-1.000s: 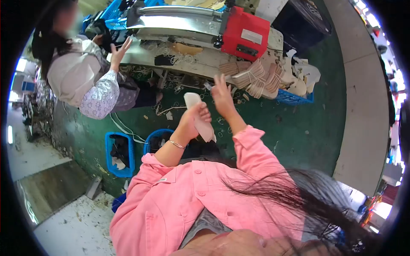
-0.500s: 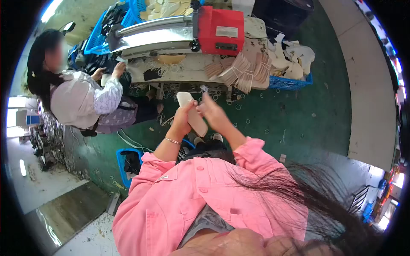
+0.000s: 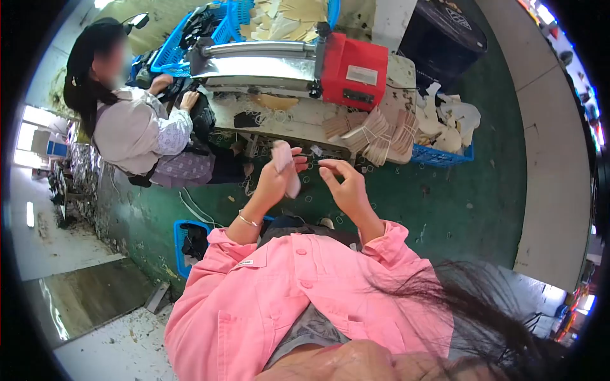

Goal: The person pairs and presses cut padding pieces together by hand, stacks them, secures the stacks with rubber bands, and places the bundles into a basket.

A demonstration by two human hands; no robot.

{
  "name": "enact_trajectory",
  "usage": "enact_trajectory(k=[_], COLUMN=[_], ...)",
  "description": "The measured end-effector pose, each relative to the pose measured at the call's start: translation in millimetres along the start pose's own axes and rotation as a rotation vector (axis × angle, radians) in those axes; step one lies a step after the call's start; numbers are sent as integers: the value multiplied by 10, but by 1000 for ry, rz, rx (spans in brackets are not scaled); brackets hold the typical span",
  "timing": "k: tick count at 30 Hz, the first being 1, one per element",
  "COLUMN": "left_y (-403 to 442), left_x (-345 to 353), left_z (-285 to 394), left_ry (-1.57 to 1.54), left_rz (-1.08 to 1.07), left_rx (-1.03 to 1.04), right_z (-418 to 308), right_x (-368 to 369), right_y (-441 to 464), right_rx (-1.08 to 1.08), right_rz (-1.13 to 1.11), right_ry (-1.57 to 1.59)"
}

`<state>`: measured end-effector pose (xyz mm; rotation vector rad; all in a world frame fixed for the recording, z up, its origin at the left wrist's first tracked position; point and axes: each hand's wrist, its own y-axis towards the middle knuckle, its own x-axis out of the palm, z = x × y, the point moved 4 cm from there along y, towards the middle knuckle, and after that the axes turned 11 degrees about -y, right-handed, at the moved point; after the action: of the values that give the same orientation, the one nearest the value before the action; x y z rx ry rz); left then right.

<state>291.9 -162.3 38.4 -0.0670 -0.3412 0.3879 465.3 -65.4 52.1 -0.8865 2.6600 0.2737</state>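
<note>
My left hand (image 3: 273,181) is closed round a pale, flat insole-shaped piece (image 3: 283,157), held upright above the floor; whether it is one layer or a stack I cannot tell. Its lower end shows beside my palm. My right hand (image 3: 348,189) is a short way to the right, thumb and fingers apart, with nothing visible between them. Beyond my hands, on the workbench (image 3: 302,130), lie banded bundles of thin pinkish-beige pieces (image 3: 375,134).
A red-ended roller machine (image 3: 352,73) stands on the bench. Blue baskets hold pale offcuts (image 3: 454,127) at right and cut pieces (image 3: 286,22) behind. A co-worker (image 3: 136,127) handles dark material at left. A small blue basket (image 3: 182,254) stands on the green floor, among scattered rubber bands.
My right hand has moved away from the pale piece, and its fingers have parted. The piece has turned in my left hand and appears narrower. The whole view has shifted slightly.
</note>
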Motion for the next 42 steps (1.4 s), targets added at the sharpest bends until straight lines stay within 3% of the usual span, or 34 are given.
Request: enact_trajectory(k=[1, 4, 8, 9, 12, 14, 17, 20, 22, 25, 28, 32, 35, 38, 42], left_y=[-12, -5, 165, 262, 405, 563, 741, 1057, 1194, 1169, 1310, 1501, 1532, 1551, 1659], left_x=[28, -22, -214, -368, -639, -980, -1157, -1573, -1643, -1570, -1770, -1933, -1782, -1626, -1678], left_z=[58, 273, 398, 339, 285, 202, 608, 638, 694, 971, 778, 548, 673, 860, 687], left_ry=[115, 717, 732, 682, -150, -455, -325, -27, 26, -771, -714, -254, -529, -1010, -449], left_rz=[62, 53, 47, 44, -68, -122, -113, -137, -149, -46, -40, 7, 48, 37, 186], left_rx=[104, 304, 336, 160, -99, -252, -257, -239, -265, -517, -336, -135, -280, -430, -136], right_z=[-60, -478, -579, -560, -460, -498, -473, -615, -516, -474, -550, -598, -320, -188, -175], right_x=[72, 262, 593, 682, 886, 962, 1186, 1403, 1488, 1476, 1487, 1606, 1613, 1497, 1406], right_y=[58, 291, 694, 807, 1161, 1425, 1755, 2044, 2204, 2342, 2371, 2421, 2492, 2636, 2769], right_rx=[48, -57, -211, -183, -100, 25, 278, 52, 98, 215, 276, 240, 196, 216, 275], right_rz=[-117, -155, -24, -80, -122, -221, -323, -280, -272, -284, -317, -282, -310, -279, -444], right_ry=[54, 98, -253, -212, -112, -56, 190, 249, 156, 198, 337, 359, 207, 163, 386])
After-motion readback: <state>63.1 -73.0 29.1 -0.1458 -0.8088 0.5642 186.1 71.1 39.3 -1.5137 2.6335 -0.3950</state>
